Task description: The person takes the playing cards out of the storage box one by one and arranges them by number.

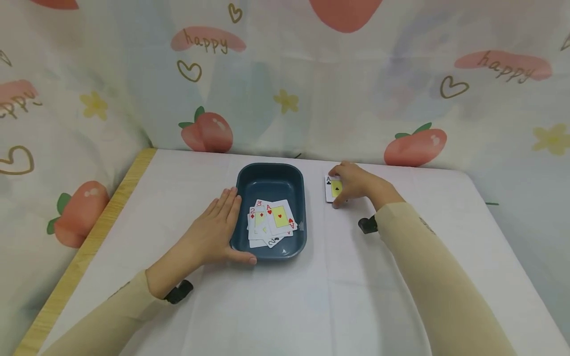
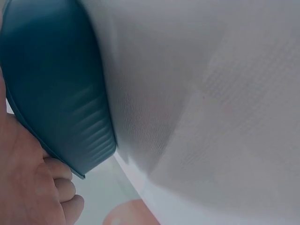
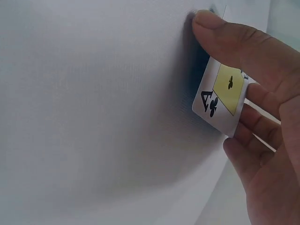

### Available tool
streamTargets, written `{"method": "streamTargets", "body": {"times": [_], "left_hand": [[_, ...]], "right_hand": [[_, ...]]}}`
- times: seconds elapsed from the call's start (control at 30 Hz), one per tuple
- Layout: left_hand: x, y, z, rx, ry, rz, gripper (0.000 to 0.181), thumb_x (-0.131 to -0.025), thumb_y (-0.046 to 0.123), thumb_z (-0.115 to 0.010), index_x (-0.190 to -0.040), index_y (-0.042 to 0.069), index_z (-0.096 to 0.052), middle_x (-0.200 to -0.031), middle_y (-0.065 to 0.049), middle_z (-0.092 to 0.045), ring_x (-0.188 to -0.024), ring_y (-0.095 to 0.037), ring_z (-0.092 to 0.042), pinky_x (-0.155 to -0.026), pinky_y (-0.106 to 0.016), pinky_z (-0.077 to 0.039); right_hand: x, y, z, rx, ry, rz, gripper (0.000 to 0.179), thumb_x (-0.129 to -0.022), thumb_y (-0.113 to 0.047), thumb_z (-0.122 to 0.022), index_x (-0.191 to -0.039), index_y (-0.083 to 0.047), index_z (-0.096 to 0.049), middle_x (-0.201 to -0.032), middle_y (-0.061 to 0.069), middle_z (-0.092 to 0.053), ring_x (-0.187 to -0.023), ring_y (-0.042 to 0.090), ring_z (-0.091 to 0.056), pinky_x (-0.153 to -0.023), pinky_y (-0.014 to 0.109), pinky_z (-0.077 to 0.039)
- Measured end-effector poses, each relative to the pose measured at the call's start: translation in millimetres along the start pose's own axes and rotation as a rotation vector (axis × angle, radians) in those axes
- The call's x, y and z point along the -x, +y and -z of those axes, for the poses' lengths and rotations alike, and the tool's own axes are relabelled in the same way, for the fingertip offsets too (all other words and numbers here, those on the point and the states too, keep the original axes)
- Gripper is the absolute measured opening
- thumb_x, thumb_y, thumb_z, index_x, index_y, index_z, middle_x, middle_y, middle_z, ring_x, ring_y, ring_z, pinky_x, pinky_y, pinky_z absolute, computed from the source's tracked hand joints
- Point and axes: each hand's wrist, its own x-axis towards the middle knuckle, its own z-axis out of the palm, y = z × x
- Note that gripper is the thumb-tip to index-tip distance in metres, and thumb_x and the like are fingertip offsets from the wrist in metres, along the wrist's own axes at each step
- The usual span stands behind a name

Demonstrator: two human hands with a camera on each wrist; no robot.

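Observation:
A dark blue rectangular tray (image 1: pixel 305 207) stands in the middle of the table. Several face-up playing cards (image 1: pixel 279 216) lie overlapping in its front half, with an ace of hearts on top. My left hand (image 1: pixel 212 238) rests along the tray's left side, fingers straight, the thumb reaching past its front corner. In the left wrist view, the palm and fingers lie against the rim. To the tray's right, my right hand (image 1: pixel 356 183) pinches an ace of clubs playing card (image 3: pixel 220 101) by its edges, thumb at the near edge and fingers at the far one. The hand hides the card's right part.
A white cloth (image 1: pixel 285 306) covers the table, leaving a wooden strip (image 1: pixel 95 235) bare on the left. Behind the table hangs a printed curtain (image 1: pixel 329 74) with fruit, hearts and flowers. A black wrist device (image 1: pixel 367 225) shows under the right sleeve, another (image 1: pixel 179 292) under the left.

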Motion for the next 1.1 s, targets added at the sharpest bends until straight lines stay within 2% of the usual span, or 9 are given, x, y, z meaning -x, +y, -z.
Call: {"method": "streamTargets", "body": {"times": [0.43, 0.6, 0.83, 1.1], "left_hand": [[-0.2, 3.6, 0.7, -0.002, 0.004, -0.010, 0.144, -0.059, 0.094, -0.058, -0.156, -0.005, -0.019, -0.165, -0.022, -0.007, -0.154, -0.038, -0.006, -0.121, -0.051, -0.020], [-1.5, 3.6, 1.3, -0.003, 0.002, -0.012, 0.144, -0.060, 0.095, -0.058, -0.156, -0.005, -0.018, -0.165, -0.023, -0.006, -0.154, -0.038, -0.006, -0.121, -0.051, -0.021], [-2.2, 2.8, 1.7, 0.004, -0.001, -0.005, 0.145, -0.059, 0.094, -0.059, -0.156, -0.005, -0.019, -0.165, -0.023, -0.006, -0.154, -0.038, -0.006, -0.121, -0.052, -0.020], [-1.9, 1.8, 2.3, -0.007, -0.006, 0.009, 0.144, -0.059, 0.095, -0.058, -0.156, -0.004, -0.018, -0.166, -0.022, -0.006, -0.154, -0.038, -0.006, -0.120, -0.051, -0.021]], "right_hand": [[4.9, 2, -3, 0.004, -0.013, -0.039, 0.087, -0.071, -0.029, -0.090, -0.145, -0.013, -0.048, -0.145, 0.017, -0.039, -0.122, 0.033, -0.039, -0.099, 0.055, -0.046], [8.1, 2, -2, -0.020, 0.007, -0.021, 0.092, -0.072, -0.031, -0.089, -0.150, -0.012, -0.043, -0.150, 0.018, -0.035, -0.127, 0.034, -0.037, -0.103, 0.057, -0.043], [19.8, -17, 8, -0.116, 0.079, 0.121, 0.092, -0.073, -0.030, -0.089, -0.150, -0.009, -0.042, -0.148, 0.016, -0.040, -0.136, 0.035, -0.036, -0.110, 0.059, -0.038], [33.0, -62, 20, -0.082, 0.116, 0.260, 0.093, -0.073, -0.039, -0.088, -0.148, -0.009, -0.043, -0.147, 0.012, -0.043, -0.137, 0.031, -0.037, -0.109, 0.055, -0.041]]}}
